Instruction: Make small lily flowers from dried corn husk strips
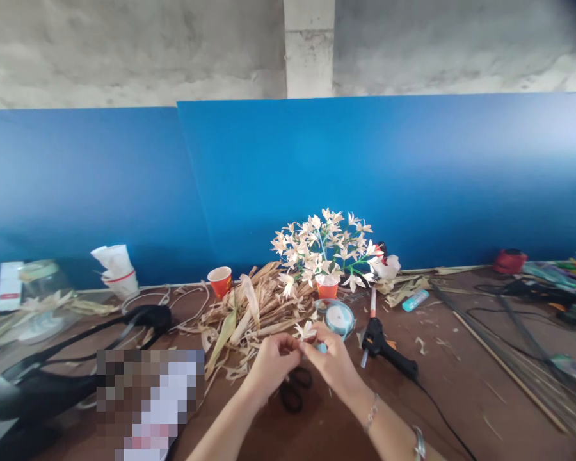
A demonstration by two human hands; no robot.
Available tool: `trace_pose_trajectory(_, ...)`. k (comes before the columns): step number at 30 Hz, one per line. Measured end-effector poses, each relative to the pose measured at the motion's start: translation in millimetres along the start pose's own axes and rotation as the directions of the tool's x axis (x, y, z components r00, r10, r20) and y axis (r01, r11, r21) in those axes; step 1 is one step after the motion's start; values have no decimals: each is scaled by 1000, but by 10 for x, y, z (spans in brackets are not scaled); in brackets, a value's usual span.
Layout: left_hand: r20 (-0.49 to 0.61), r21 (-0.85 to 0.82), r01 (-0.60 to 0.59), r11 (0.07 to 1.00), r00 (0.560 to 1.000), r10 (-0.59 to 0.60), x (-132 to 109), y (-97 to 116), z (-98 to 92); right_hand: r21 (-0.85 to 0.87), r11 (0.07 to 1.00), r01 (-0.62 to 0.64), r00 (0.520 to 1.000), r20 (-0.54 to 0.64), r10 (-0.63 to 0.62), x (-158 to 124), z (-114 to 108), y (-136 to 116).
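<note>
Close together above the brown table, my left hand [273,362] and my right hand [335,360] pinch the base of a small cream-white husk flower [305,330]. Its petals point up and away from me; its lower end is hidden by my fingers. Below my hands lie black-handled scissors [294,392], partly covered. Just beyond my right hand is a roll of tape [338,318]. A black glue gun [388,351] with a glue stick in it rests to the right. Behind, a bunch of similar flowers on green stems [317,250] stands in a red paper cup [327,289].
Dried corn husks [249,307] are heaped left of centre, by another red paper cup [219,282]. A black strap-like object [144,317] and cables lie left. At right are a light-blue tube [415,301], thin sticks [509,371] and a red container [509,261]. A blue panel [365,166] closes the back.
</note>
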State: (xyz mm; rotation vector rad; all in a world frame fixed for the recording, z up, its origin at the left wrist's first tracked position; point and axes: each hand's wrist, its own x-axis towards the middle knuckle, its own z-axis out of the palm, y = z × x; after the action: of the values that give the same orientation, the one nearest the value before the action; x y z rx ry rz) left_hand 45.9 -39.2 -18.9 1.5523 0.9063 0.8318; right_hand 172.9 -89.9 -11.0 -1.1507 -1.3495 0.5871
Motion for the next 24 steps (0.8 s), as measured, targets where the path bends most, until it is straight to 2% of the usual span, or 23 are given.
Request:
trace_pose_trajectory(3, -39, 96, -99, 990, 994, 103, 23, -80, 6, -25, 999, -23, 1000, -10, 23, -4, 9, 28)
trace_pose_trajectory(8, -86, 173, -129, 976, 986, 145, 31, -126, 24, -33, 999, -8, 1000, -25, 7, -15, 35, 44)
trace_pose_trajectory(15, -73, 127, -76, 989, 994, 86, 12, -113, 54, -22, 1000, 4, 999, -53, -5, -21, 29, 46)
trace_pose_trajectory(24, -64, 116, -74, 990, 995, 82, 0, -93, 96, -78, 997, -7, 993, -122, -2, -30, 39, 99)
